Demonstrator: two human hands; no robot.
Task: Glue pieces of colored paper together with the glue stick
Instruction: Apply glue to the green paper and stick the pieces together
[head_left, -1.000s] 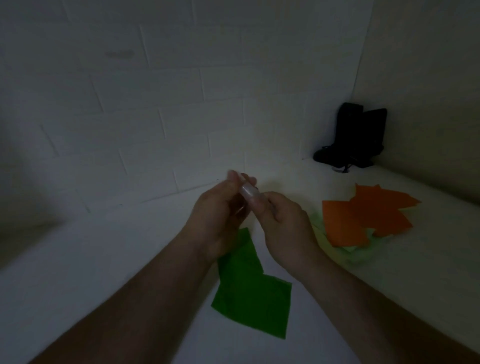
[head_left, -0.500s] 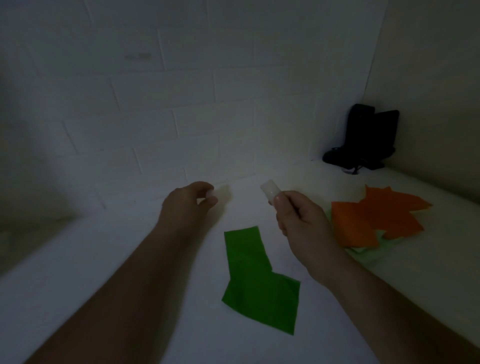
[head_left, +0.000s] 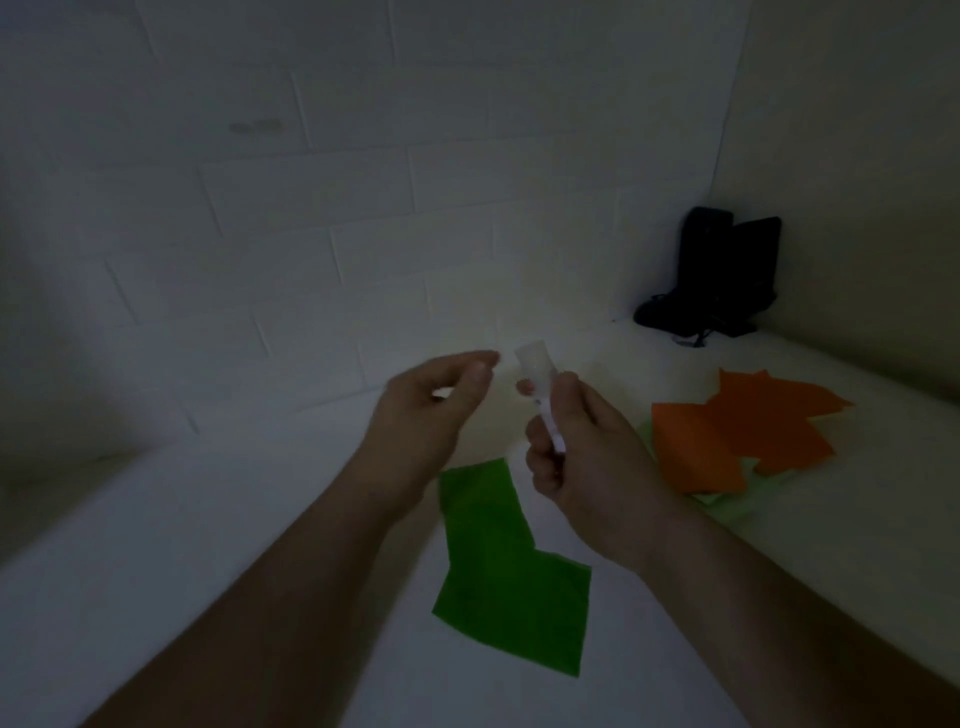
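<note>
My right hand (head_left: 587, 457) grips a white glue stick (head_left: 540, 387), tilted a little, with its top end poking up above my fingers. My left hand (head_left: 426, 415) hovers just left of that top end with curled fingers. A small white piece, apparently the cap (head_left: 441, 393), shows between its thumb and fingers. An L-shaped green paper (head_left: 498, 566) lies flat on the white table under both wrists. Several orange paper pieces (head_left: 748, 431) are piled to the right on a pale green sheet (head_left: 722, 498).
A black object with a cord (head_left: 711, 275) stands in the far right corner against the wall. A white brick wall (head_left: 311, 208) closes the back, and a plain wall (head_left: 857, 182) the right side. The white table (head_left: 208, 519) stretches left.
Both hands were together on the glue stick, then the left hand swung away to the left. It has now come back beside the stick's top. The right hand kept hold of the stick.
</note>
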